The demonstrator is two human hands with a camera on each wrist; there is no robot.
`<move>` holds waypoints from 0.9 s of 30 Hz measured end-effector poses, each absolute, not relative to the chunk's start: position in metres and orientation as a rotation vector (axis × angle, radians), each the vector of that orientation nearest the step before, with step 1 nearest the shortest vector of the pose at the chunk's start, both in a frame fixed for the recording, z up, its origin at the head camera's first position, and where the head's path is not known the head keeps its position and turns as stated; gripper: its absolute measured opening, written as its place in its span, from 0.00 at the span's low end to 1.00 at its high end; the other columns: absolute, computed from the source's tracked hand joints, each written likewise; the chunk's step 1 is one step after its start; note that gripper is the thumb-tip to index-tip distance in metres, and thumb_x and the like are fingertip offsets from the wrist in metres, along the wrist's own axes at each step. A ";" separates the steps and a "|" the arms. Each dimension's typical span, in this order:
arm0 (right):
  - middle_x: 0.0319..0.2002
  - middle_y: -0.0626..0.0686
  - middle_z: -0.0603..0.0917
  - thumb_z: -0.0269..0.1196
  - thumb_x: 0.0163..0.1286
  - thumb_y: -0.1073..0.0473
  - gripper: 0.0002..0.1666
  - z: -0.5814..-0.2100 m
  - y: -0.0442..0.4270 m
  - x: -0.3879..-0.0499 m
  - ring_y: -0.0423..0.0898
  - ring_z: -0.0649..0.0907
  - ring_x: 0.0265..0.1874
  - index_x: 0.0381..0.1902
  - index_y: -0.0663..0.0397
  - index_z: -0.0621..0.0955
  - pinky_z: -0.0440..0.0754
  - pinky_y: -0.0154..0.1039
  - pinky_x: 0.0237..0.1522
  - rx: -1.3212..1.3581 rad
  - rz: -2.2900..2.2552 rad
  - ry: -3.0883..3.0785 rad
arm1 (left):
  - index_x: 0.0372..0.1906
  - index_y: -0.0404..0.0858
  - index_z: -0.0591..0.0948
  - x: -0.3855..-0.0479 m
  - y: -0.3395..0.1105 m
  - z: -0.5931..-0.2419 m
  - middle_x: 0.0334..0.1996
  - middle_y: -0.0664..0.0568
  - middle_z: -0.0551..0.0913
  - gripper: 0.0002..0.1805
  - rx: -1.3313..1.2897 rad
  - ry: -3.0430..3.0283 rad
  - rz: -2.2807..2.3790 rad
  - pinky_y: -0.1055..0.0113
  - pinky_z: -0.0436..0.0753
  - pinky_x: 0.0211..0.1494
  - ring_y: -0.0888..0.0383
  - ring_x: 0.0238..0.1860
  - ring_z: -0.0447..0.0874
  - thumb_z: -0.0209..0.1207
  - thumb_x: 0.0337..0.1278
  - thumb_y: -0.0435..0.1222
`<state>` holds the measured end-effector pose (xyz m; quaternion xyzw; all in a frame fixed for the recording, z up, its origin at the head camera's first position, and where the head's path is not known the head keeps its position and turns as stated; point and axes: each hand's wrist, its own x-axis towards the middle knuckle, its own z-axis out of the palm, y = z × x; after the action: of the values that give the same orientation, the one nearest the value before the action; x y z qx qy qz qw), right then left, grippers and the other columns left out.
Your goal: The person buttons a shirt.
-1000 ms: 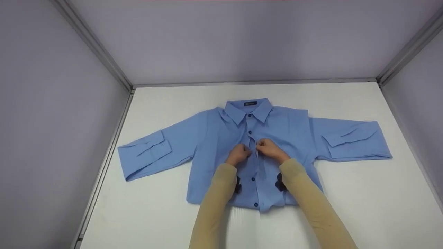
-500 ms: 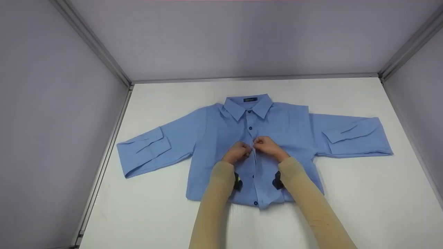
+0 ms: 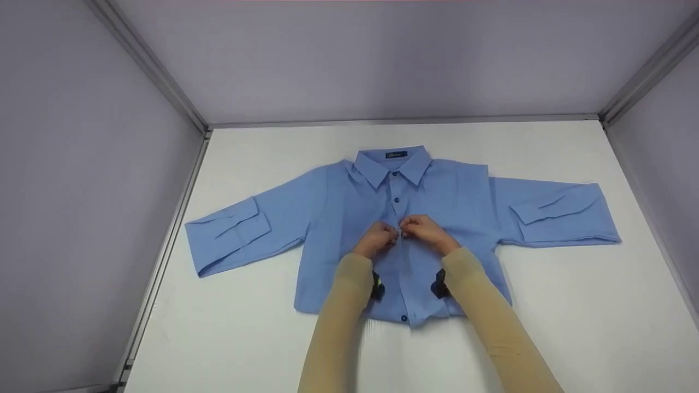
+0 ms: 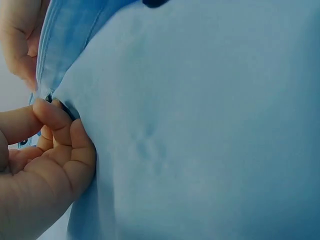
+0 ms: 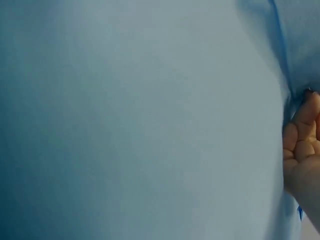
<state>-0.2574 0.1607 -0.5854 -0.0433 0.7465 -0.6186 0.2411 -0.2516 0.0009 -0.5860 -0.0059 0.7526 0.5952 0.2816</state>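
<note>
A blue long-sleeved shirt lies front up, its collar at the back and both sleeves folded inward at the cuffs. At mid-placket my left hand pinches the front edge; in the left wrist view the curled fingers of the left hand hold a dark button at the cloth's edge. Close beside it, my right hand pinches the other placket edge. The right wrist view shows the right hand curled at the raised cloth. Dark buttons show above the hands, and one near the hem.
The shirt lies on a white table. Grey panels with metal rails stand at the back and both sides. Dark wrist-worn devices show beneath both forearms, over the shirt's lower front.
Both hands have drawn closer together at the placket, and the gap between its edges there has narrowed. A lower button has become hidden. The whole view has shifted slightly.
</note>
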 end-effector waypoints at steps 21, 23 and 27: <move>0.28 0.53 0.78 0.57 0.58 0.70 0.06 -0.586 0.159 -0.256 0.40 0.75 0.27 0.33 0.70 0.74 0.72 0.32 0.33 -0.213 -1.622 2.146 | 0.13 0.36 0.69 -0.268 0.009 -0.630 0.12 0.50 0.66 0.21 -0.139 1.966 1.631 0.66 0.65 0.21 0.58 0.14 0.61 0.54 0.57 0.42; 0.27 0.52 0.78 0.57 0.57 0.71 0.04 -0.587 0.159 -0.256 0.40 0.75 0.27 0.32 0.68 0.74 0.72 0.32 0.33 -0.218 -1.632 2.132 | 0.12 0.37 0.67 -0.258 0.010 -0.605 0.11 0.51 0.64 0.22 -0.167 1.994 1.599 0.67 0.63 0.20 0.59 0.13 0.58 0.54 0.57 0.43; 0.24 0.50 0.77 0.56 0.56 0.72 0.02 -0.587 0.159 -0.255 0.41 0.74 0.24 0.29 0.65 0.75 0.72 0.32 0.30 -0.226 -1.619 2.142 | 0.11 0.40 0.65 -0.245 0.013 -0.580 0.10 0.55 0.62 0.22 -0.213 2.061 1.584 0.71 0.61 0.19 0.64 0.11 0.55 0.54 0.57 0.41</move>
<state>-0.2549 0.1593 -0.5874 -0.0817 0.7753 -0.5858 0.2216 -0.2450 0.0126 -0.5803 -0.0788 0.7623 0.5859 0.2634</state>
